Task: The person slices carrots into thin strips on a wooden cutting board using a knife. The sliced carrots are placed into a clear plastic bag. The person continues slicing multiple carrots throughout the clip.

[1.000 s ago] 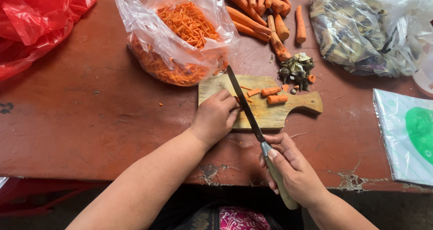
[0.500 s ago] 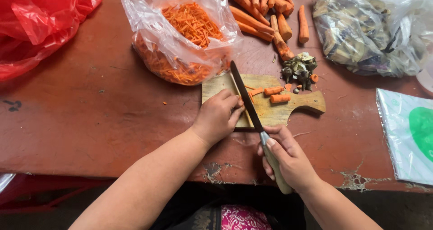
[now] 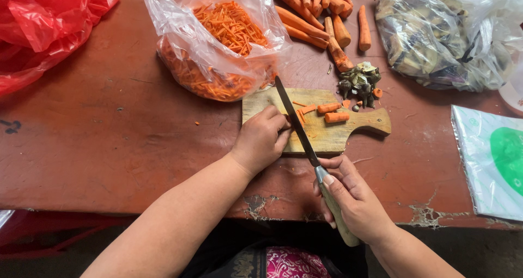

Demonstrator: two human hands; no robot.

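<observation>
My right hand (image 3: 354,201) grips the pale handle of a long dark knife (image 3: 297,122), whose blade lies across a small wooden cutting board (image 3: 359,133). My left hand (image 3: 261,139) rests curled on the board's left part, fingers against the blade; what it holds under them is hidden. Two short carrot pieces (image 3: 332,113) and some thin orange strips lie on the board to the right of the blade.
A clear plastic bag of shredded carrot (image 3: 223,43) stands behind the board. Whole carrots (image 3: 321,11) and a heap of dark trimmings (image 3: 359,84) lie further back. A red bag (image 3: 43,27) is at left, a clear bag of dark vegetables (image 3: 436,32) at right, a green-and-white packet (image 3: 490,158) near the table's edge.
The knife has stayed on the board, its blade shifted slightly along with both hands. The carrot pieces lie where they were.
</observation>
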